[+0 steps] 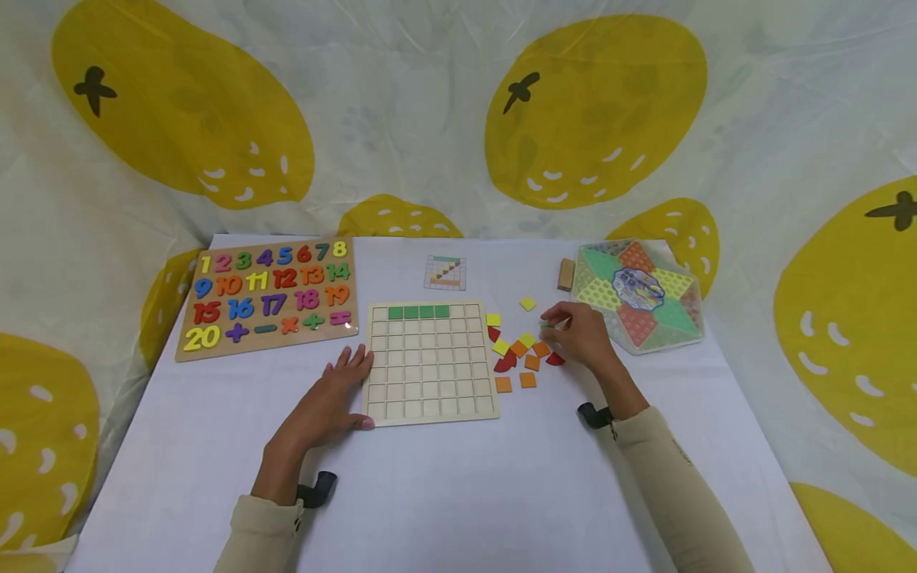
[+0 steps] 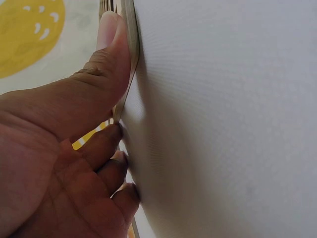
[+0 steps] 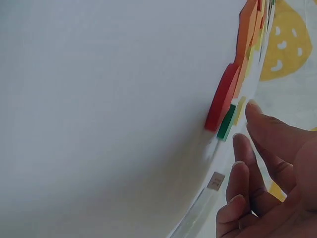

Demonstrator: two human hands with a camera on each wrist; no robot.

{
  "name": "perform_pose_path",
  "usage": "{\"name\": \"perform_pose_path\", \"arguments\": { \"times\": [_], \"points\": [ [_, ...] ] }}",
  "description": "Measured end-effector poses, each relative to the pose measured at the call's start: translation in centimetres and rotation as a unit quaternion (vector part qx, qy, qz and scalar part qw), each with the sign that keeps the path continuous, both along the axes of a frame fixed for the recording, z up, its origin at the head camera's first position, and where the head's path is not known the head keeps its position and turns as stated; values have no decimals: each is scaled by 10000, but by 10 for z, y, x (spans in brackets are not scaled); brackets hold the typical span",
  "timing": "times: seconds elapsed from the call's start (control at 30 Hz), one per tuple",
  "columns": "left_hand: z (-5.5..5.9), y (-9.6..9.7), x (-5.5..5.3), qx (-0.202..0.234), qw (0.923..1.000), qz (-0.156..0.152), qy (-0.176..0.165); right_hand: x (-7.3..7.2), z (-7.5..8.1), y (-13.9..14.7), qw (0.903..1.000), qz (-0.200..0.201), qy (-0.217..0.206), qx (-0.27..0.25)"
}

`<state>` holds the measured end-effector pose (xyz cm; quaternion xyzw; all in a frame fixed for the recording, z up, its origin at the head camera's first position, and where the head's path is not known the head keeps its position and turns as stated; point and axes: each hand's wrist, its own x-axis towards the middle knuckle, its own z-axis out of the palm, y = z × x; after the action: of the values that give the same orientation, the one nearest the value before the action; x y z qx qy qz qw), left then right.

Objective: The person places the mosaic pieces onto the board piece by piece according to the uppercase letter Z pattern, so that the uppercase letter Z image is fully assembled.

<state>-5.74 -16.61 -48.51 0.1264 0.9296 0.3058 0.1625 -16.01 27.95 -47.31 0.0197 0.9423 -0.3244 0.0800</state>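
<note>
A wooden grid board [image 1: 433, 423] lies mid-table, with several green squares [image 1: 419, 313] in its top row. My left hand [image 1: 325, 406] rests against the board's left side, fingers spread along the edge and thumb at the near-left corner. In the left wrist view, the thumb [image 2: 111, 54] presses along the board's rim. To the right, my right hand [image 1: 579, 334] reaches down with thumb and fingers around a loose green tile [image 3: 227, 122]. The right wrist view shows this tile on the table beside a red piece [image 3: 222, 99], with a gap between it and the fingertips.
Orange tiles [image 1: 504, 385], red quarter-round pieces [image 1: 505, 363] and yellow tiles [image 1: 528, 304] lie scattered right of the board. Behind it lies a pattern card [image 1: 445, 273]. A number puzzle [image 1: 182, 350] sits left; a wooden block [image 1: 566, 274] and a star-patterned game box [image 1: 637, 298] stand right.
</note>
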Motion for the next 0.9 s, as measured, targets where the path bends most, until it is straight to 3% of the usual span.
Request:
{"name": "perform_pose_path", "arguments": {
  "times": [0.2,0.37,0.6,0.9],
  "points": [
    [-1,-1,1,-5,10000,16,34,-1,-3,8,9991,-73,-391,163],
    [-2,-1,1,7,10000,19,24,-3,-4,6,9985,-143,-459,263],
    [-3,0,2,7,10000,46,10,-6,2,-4,9994,-119,-273,179],
    [-3,-1,1,36,10000,81,-10,-12,9,-32,9996,229,99,-129]
  ]
}}
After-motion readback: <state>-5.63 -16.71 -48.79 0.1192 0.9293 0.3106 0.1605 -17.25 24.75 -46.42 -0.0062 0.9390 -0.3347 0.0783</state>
